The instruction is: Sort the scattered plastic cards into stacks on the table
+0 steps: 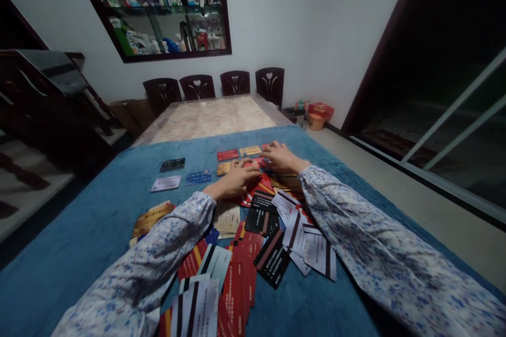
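Both my arms, in floral sleeves, reach forward over a blue cloth. My left hand rests on the far end of a heap of plastic cards, fingers curled around a red card. My right hand lies beside it, fingers stretched flat on cards at the pile's far edge. The heap holds red, black and white cards, many showing magnetic stripes.
Single cards lie apart on the cloth: a black one, a white one, a blue one, a red one and a yellow one. A marble-topped table with several chairs stands beyond. A wall cabinet hangs above.
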`<state>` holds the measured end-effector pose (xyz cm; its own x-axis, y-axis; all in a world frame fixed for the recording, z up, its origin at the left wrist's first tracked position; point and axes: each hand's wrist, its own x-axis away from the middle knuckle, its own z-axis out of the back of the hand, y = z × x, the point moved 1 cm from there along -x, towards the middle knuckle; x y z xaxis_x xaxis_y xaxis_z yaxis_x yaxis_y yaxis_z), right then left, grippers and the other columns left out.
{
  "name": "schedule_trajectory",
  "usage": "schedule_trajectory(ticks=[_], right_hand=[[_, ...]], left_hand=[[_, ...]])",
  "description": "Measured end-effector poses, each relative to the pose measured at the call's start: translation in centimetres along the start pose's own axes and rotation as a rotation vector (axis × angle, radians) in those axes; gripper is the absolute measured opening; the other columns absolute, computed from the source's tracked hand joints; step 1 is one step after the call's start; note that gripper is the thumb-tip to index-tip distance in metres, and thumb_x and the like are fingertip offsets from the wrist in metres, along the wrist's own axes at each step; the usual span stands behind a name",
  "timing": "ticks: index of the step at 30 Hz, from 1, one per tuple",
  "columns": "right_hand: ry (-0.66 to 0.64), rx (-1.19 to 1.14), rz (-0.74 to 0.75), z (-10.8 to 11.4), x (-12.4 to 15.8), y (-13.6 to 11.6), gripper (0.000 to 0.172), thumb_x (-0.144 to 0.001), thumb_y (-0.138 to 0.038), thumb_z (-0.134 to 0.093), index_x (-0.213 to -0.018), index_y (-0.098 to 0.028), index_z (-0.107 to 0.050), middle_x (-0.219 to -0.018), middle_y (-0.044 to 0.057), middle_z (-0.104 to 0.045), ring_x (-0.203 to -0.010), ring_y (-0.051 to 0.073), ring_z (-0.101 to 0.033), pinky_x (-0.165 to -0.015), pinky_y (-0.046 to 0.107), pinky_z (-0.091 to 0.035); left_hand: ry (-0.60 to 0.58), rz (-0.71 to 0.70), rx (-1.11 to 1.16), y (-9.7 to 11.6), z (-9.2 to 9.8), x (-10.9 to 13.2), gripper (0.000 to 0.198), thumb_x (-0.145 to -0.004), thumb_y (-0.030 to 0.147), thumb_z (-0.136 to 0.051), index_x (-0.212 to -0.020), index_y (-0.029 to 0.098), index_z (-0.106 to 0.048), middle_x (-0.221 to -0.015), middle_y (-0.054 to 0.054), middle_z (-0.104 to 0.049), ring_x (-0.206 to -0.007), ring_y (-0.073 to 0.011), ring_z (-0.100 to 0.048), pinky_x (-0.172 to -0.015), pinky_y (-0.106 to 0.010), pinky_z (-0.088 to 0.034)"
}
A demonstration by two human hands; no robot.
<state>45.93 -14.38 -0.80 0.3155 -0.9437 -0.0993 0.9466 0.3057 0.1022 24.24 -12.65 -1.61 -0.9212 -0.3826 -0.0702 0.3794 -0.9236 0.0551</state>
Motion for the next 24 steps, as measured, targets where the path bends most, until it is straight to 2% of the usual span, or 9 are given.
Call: schedule_trajectory(ticks=[7,14,24], right_hand=[[0.006,-0.055,0.013,-0.2,1.7,-0.6,0.044,-0.097,-0.034,-0.059,-0.140,-0.023,-0.065,-0.140,0.016,-0.062,-0.125,0.035,-0.041,-0.091,0.044,-0.037],[0.004,-0.132,0.002,0.3,3.8,-1.8,0.036,-0.100,-0.034,-0.057,-0.131,-0.022,-0.069,-0.134,0.015,-0.066,-0.122,0.032,-0.045,-0.090,0.042,-0.037],[0.048,-0.185,0.059,-0.4,4.0,-2.7,0.031,-0.100,-0.034,-0.054,-0.118,-0.021,-0.076,-0.120,0.013,-0.071,-0.112,0.029,-0.048,-0.089,0.040,-0.036]], left_hand=[[-0.032,-0.022,0.041,0.9,0.0,0.6,0.068,-0.075,0.009,-0.059,-0.139,0.032,-0.063,-0.155,-0.005,-0.056,-0.142,-0.0388,-0.034,-0.108,-0.058,-0.031],[-0.062,-0.045,0.004,1.2,-0.8,0.6,0.062,-0.079,0.012,-0.061,-0.138,0.032,-0.063,-0.153,-0.005,-0.058,-0.135,-0.0366,-0.041,-0.107,-0.054,-0.032],[-0.050,-0.001,-0.044,1.4,-0.5,2.2,0.060,-0.085,0.011,-0.058,-0.142,0.029,-0.061,-0.152,-0.009,-0.057,-0.142,-0.0391,-0.039,-0.110,-0.059,-0.033]])
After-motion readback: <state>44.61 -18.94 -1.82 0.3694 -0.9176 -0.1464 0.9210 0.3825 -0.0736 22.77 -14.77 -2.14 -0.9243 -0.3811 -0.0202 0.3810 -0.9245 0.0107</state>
